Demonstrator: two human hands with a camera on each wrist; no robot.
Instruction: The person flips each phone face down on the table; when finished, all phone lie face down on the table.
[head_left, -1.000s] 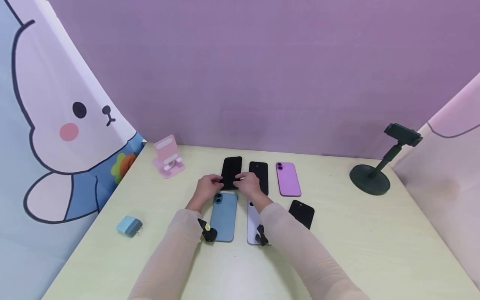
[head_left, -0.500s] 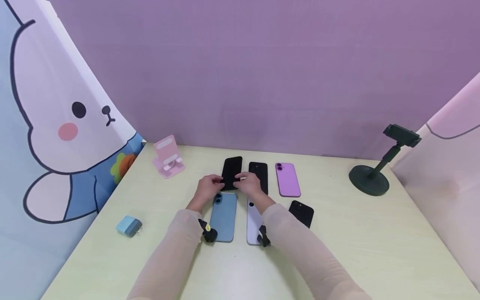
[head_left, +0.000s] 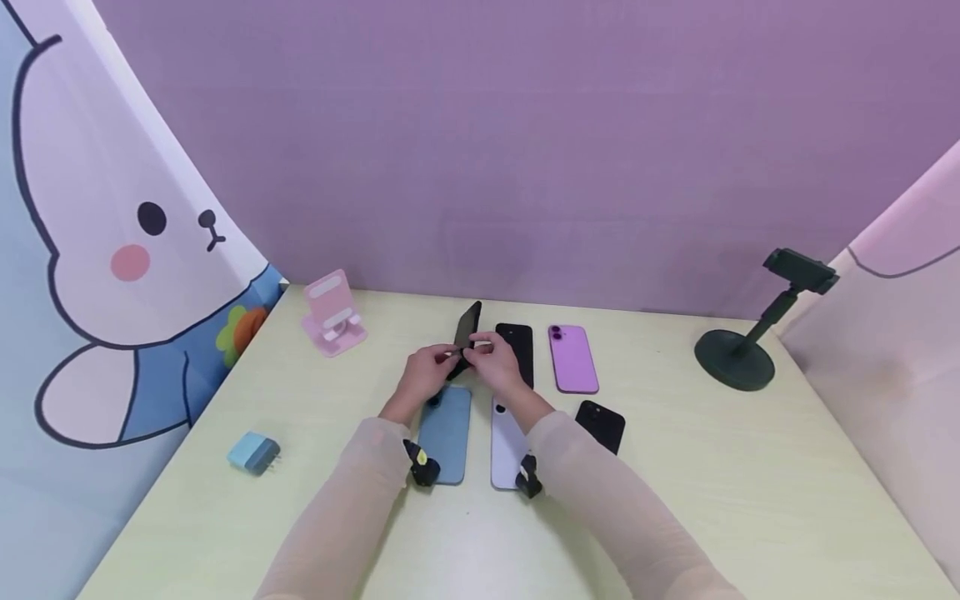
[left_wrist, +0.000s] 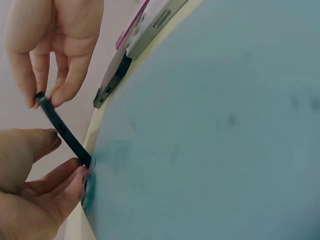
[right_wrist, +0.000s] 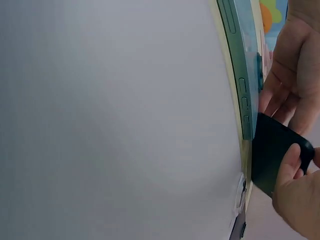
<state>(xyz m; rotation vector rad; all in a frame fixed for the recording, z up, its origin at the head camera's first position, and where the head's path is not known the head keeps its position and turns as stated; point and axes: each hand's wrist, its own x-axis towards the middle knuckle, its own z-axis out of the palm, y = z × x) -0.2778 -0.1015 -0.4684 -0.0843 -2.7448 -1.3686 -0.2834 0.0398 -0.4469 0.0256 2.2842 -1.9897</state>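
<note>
Both hands hold a thin black phone (head_left: 467, 335) by its near end, tipped up on one long edge above the table (head_left: 675, 500). My left hand (head_left: 448, 356) pinches its lower left corner and my right hand (head_left: 476, 343) pinches the upper side. The left wrist view shows the black phone (left_wrist: 62, 129) edge-on between the fingertips (left_wrist: 75, 167) of both hands. In the right wrist view the black phone (right_wrist: 274, 155) is gripped by my right fingers (right_wrist: 289, 167). A blue phone (head_left: 447, 433) and a lavender phone (head_left: 506, 446) lie just below the hands.
Another black phone (head_left: 517, 348), a purple phone (head_left: 573, 360) and a small black phone (head_left: 603, 425) lie to the right. A pink phone stand (head_left: 332, 313) sits at the back left, a blue charger (head_left: 255, 452) at the left, a black stand (head_left: 738, 357) at the far right.
The black phone lay flat under both hands; now it is lifted and tipped up on its edge. The hands have risen slightly with it.
</note>
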